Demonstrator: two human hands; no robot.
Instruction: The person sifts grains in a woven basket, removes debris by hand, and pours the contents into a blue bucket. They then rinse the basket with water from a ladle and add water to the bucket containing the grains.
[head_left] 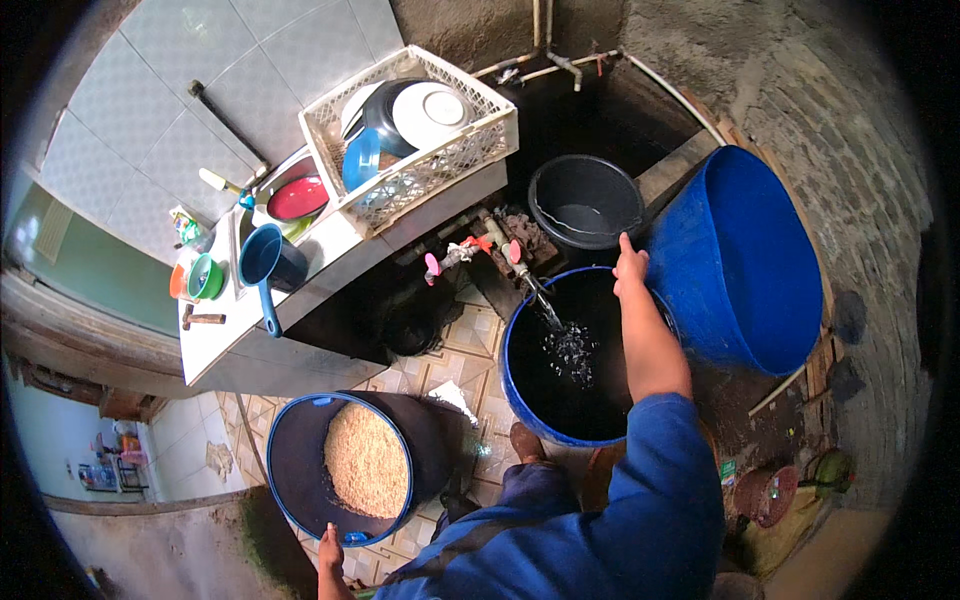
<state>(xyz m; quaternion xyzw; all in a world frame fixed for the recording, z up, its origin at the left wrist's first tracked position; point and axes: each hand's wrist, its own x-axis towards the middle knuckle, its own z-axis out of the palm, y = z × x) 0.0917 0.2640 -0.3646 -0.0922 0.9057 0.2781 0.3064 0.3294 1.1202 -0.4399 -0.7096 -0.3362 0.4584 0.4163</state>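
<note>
My right arm, in a blue sleeve, reaches over a blue-rimmed drum holding dark water. My right hand is closed at the near right rim of a black bucket. Water runs from a tap with a pink handle into the drum. At the lower left, my left hand hangs beside the rim of a dark blue-rimmed barrel, fingers loosely stretched and nothing seen in them. Pale grain-like material lies inside that barrel.
A large blue drum leans at the right. On the counter are a white crate of dishes, a blue dipper, a green cup and a small hammer. Tiled floor lies between the barrels.
</note>
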